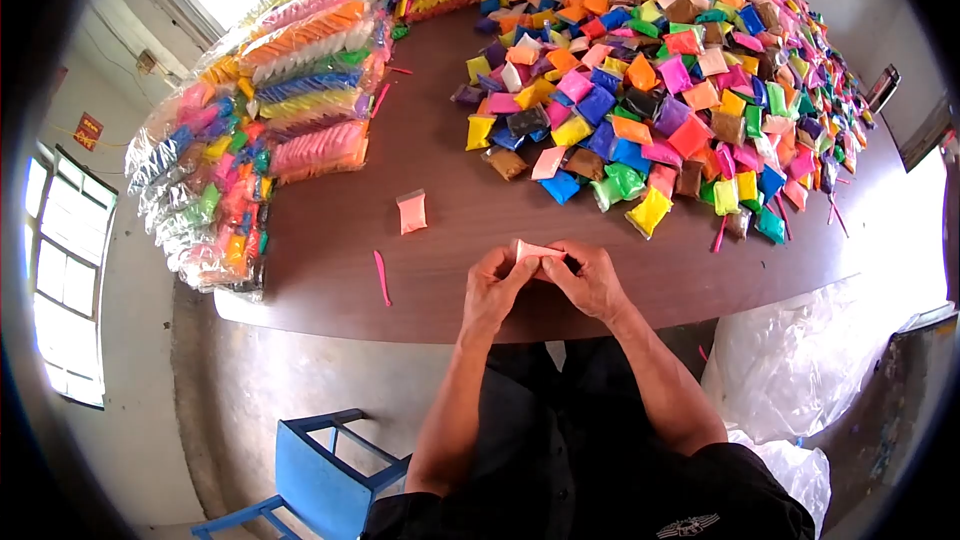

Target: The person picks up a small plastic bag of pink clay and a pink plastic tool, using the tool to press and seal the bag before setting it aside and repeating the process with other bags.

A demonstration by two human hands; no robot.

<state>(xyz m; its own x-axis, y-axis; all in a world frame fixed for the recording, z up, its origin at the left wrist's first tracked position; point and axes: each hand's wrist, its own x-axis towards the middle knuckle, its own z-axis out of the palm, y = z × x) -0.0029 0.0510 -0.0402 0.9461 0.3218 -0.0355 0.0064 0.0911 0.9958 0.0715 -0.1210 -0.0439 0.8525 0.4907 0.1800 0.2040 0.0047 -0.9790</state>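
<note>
Close to the table's front edge, my left hand (492,285) and my right hand (588,280) are closed on one small pale pink packet (538,251), with the thumbs pressed against it. The fingers behind the packet are hidden. Left of my hands, a similar salmon-pink packet (411,212) lies by itself on the brown table (330,240). A thin bright pink plastic stick (382,278) rests nearer the front edge. Beyond my right hand, a yellow packet (649,212) lies at the near edge of the large heap.
A big heap of many-coloured packets (650,90) covers the table's back and right. Clear bags of packets in rows (310,80) are stacked at the left. Below stand a blue chair (320,480) and, at the right, a large translucent plastic bag (790,360).
</note>
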